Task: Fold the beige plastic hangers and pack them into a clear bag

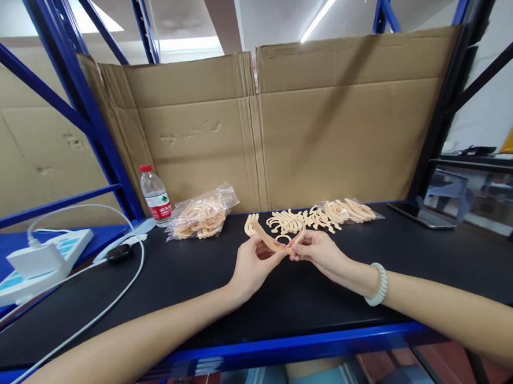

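Note:
Above the black tabletop (202, 299), my left hand (250, 267) pinches a beige curved strip (264, 235) between thumb and fingers. My right hand (325, 254), with a pale coiled band (378, 284) on its wrist, is closed on a thinner beige curved piece (300, 234). Both sets of fingertips meet where the pieces come together; whether these are joined is hidden by the fingers. Just behind lie a ring-shaped beige piece (282, 238), a small group of curved beige pieces (250, 224) and a row of wavy beige pieces (286, 219).
Clear plastic bags of beige parts lie at the back left (203, 215) and back right (348, 210). A water bottle (156, 198) stands by the left post. A white cable (131, 281) loops from a power strip (77, 246). A dark flat device (420, 214) lies at right; cardboard (343, 123) walls the back.

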A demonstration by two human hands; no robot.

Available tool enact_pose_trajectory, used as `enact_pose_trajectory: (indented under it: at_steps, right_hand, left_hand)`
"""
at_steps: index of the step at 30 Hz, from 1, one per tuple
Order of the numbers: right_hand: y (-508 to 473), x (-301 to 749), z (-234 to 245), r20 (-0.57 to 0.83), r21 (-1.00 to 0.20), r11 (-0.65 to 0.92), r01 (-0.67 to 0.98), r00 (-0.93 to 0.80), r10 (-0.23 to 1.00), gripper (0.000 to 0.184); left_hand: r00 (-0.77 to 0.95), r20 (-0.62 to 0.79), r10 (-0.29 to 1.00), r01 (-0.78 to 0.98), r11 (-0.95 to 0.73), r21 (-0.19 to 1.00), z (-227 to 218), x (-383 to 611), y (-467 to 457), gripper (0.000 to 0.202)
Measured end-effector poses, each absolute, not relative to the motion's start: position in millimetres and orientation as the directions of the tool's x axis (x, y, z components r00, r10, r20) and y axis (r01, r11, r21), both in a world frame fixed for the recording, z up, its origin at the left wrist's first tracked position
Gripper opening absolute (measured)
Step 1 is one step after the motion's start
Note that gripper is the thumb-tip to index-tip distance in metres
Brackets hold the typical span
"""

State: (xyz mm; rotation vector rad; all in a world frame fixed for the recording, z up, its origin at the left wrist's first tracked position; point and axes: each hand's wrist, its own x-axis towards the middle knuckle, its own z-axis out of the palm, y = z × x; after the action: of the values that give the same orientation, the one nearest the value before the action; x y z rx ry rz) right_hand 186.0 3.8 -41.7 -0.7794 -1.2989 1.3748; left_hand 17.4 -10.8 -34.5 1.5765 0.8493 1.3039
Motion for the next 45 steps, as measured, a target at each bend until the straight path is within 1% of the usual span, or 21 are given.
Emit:
enact_pose_trajectory:
  at_steps: [4,7,10,15,18,21,22,23,24,25,27,28,30,31,33,36,38,40,42,44,45]
  right_hand:
    - [-1.0,185.8,-36.9,0.228,-0.948,0.153,-0.28,-0.26,0.938,0.029]
    - [-3.1,186.7,-32.0,0.199,-0.955,0.128,-0.266,-0.259,0.945,0.03]
    - [-2.5,188.2,-30.0,0.213,-0.96,0.157,-0.23,-0.246,0.945,0.031]
    - [-5.0,185.3,-32.7,0.26,-0.958,0.206,-0.199,-0.304,0.917,0.029]
    - [0.0,187.5,-31.9,0.25,-0.961,0.195,-0.196,-0.317,0.915,0.03]
    - [22.4,201.0,-26.3,0.29,-0.947,0.25,-0.204,-0.199,0.936,0.034]
    - [33.3,207.4,-24.0,0.329,-0.938,0.305,-0.166,-0.144,0.933,0.034]
    - [45.1,214.2,-21.8,0.375,-0.926,0.366,-0.087,-0.113,0.92,0.032]
    - [57.0,220.6,-20.1,0.417,-0.906,0.422,0.027,-0.116,0.902,0.029]
    - [68.4,226.4,-19.0,0.466,-0.857,0.489,0.161,-0.159,0.87,0.025]
    - [87.6,234.2,-19.2,0.537,-0.672,0.629,0.39,-0.328,0.777,0.015]
    - [95.0,236.1,-20.5,0.54,-0.563,0.686,0.461,-0.423,0.727,0.012]
    - [105.6,236.5,-25.3,0.499,-0.39,0.753,0.529,-0.566,0.656,0.01]
    - [109.2,235.8,-28.3,0.47,-0.34,0.765,0.548,-0.606,0.642,0.01]
    - [114.1,234.3,-34.2,0.432,-0.286,0.763,0.58,-0.633,0.643,0.007]
    - [118.2,235.7,-39.9,0.452,-0.249,0.78,0.574,-0.644,0.618,0.002]
    - [120.4,239.5,-39.9,0.519,-0.253,0.802,0.541,-0.624,0.585,0.005]
    - [122.3,244.1,-36.3,0.61,-0.327,0.784,0.528,-0.516,0.602,0.008]
    - [122.7,248.0,-29.7,0.659,-0.495,0.706,0.506,-0.311,0.685,0.013]
    - [119.4,249.8,-21.6,0.611,-0.68,0.603,0.418,-0.131,0.781,0.018]
    - [115.8,249.9,-17.5,0.571,-0.748,0.559,0.359,-0.082,0.817,0.021]
  left_hand:
    - [0.182,0.371,0.911,-0.059,-0.366,0.929,-32.9,16.7,-7.9,0.03]
    - [0.157,0.331,0.93,-0.113,-0.316,0.942,-31.7,14.6,-3.9,0.032]
    - [0.164,0.28,0.946,-0.135,-0.26,0.956,-29.9,13.2,-2.4,0.032]
    - [0.259,0.197,0.946,-0.038,-0.194,0.98,-30.5,15.3,-7.0,0.032]
    - [0.281,0.191,0.941,-0.02,-0.193,0.981,-30.9,16.2,-9.8,0.029]
    - [0.235,0.158,0.959,-0.102,-0.137,0.985,-28.0,15.2,-10.9,0.031]
    - [0.22,0.137,0.966,-0.135,-0.109,0.985,-26.6,14.6,-10.8,0.032]
    - [0.209,0.119,0.971,-0.159,-0.086,0.983,-25.2,13.8,-10.4,0.033]
    - [0.199,0.107,0.974,-0.176,-0.072,0.982,-24.1,13.0,-9.8,0.034]
    - [0.189,0.102,0.977,-0.187,-0.066,0.98,-23.1,12.2,-8.8,0.033]
    - [0.154,0.103,0.983,-0.205,-0.071,0.976,-22.1,10.5,-6.2,0.031]
    - [0.13,0.104,0.986,-0.215,-0.074,0.974,-21.9,9.8,-4.7,0.031]
    - [0.087,0.105,0.991,-0.24,-0.082,0.967,-22.1,8.5,-1.9,0.031]
    - [0.072,0.107,0.992,-0.254,-0.086,0.963,-22.3,8.0,-0.7,0.03]
    - [0.054,0.11,0.992,-0.282,-0.091,0.955,-22.8,7.6,0.9,0.03]
    - [0.036,0.093,0.995,-0.311,-0.078,0.947,-23.2,7.7,1.5,0.029]
    - [0.032,0.07,0.997,-0.323,-0.056,0.945,-22.7,8.2,1.0,0.028]
    - [0.036,0.051,0.998,-0.332,-0.036,0.943,-21.6,8.5,0.1,0.027]
    - [0.048,0.041,0.998,-0.336,-0.023,0.942,-20.3,8.6,-1.0,0.026]
    - [0.063,0.04,0.997,-0.335,-0.016,0.942,-19.4,8.5,-2.1,0.025]
    - [0.071,0.041,0.997,-0.335,-0.015,0.942,-19.2,8.5,-2.5,0.025]
